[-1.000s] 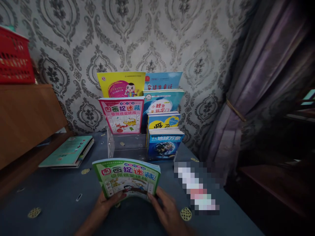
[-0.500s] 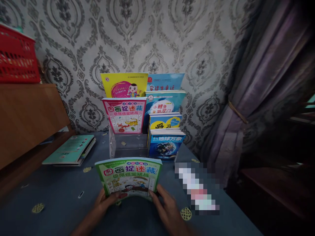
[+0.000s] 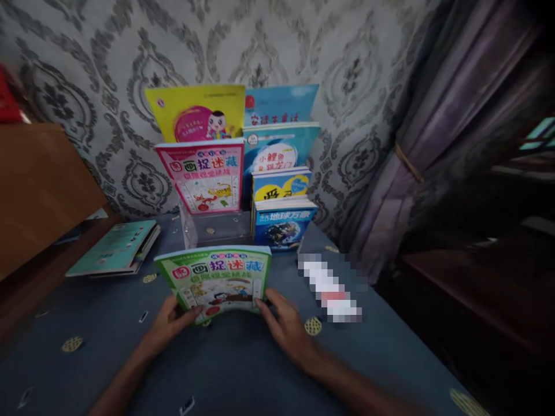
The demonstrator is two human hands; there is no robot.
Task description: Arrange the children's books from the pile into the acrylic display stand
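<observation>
Between my two hands is a green-covered children's picture book (image 3: pixel 221 283), tilted up and slightly bent. My left hand (image 3: pixel 171 320) grips its lower left corner, thumb on the front cover. The lower right edge is pinched by my right hand (image 3: pixel 284 323), with the fingers partly hidden behind the book. Just beyond it stands a clear stepped book rack (image 3: pixel 189 228). The rack's left side bears a pink picture book (image 3: pixel 210 176) and a yellow book (image 3: pixel 197 112). On its right are a blue earth book (image 3: pixel 284 227), a blue-and-yellow book (image 3: pixel 280 185), a teal book (image 3: pixel 281 150) and a light blue book (image 3: pixel 281 104).
Left of the rack, a small stack of books with a teal cover (image 3: pixel 115 248) lies on the dark patterned cloth (image 3: pixel 108 323). A wooden cabinet (image 3: pixel 43 190) carries a red basket (image 3: pixel 8 98). A blurred-out item (image 3: pixel 332 289) lies at right, before a tied curtain (image 3: pixel 390 173).
The view has tilted down and shifted, so the rack appears higher and closer. Both hands still hold the green book, which appears slightly higher and further left.
</observation>
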